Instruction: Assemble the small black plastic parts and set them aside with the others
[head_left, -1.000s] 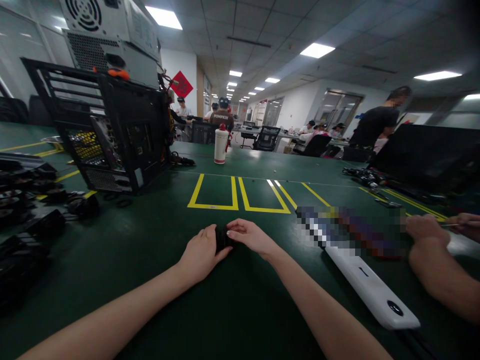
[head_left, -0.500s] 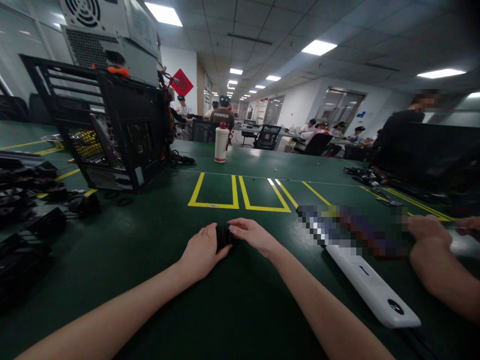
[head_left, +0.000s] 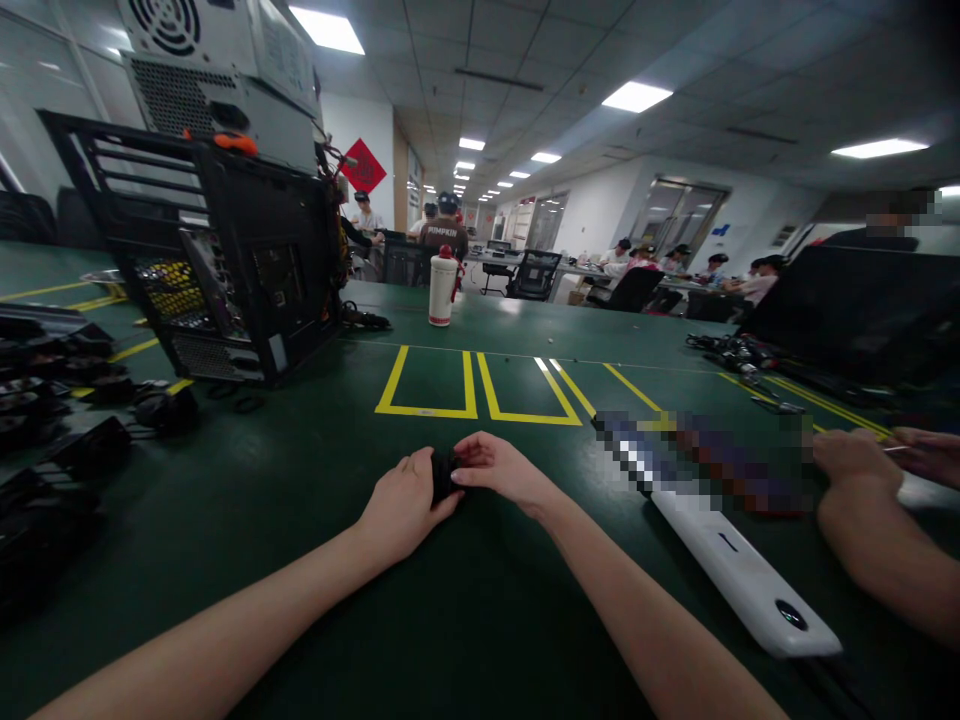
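Just above the table, my left hand (head_left: 401, 507) is closed around a small black part (head_left: 443, 474), its fingers behind and its thumb in front. The part is dark and mostly covered, so its exact kind cannot be made out. From the other side, my right hand (head_left: 499, 468) has its thumb and curled fingers at the part's right edge, gripping it there. Both forearms come up from the bottom of the head view. In front of my hands, yellow tape outlines (head_left: 427, 411) mark the green table (head_left: 480, 610).
A black computer case (head_left: 262, 250) carrying grey power supplies (head_left: 217, 90) stands at left, near several black fans (head_left: 97, 445). A white bottle (head_left: 442, 288) stands behind. To the right lie a long white device (head_left: 742, 575) and a co-worker's hands (head_left: 859, 465).
My right hand's fingers have shifted and curled differently at the black part, with the thumb lower. My left hand stays put. A person at the far right has moved further right.
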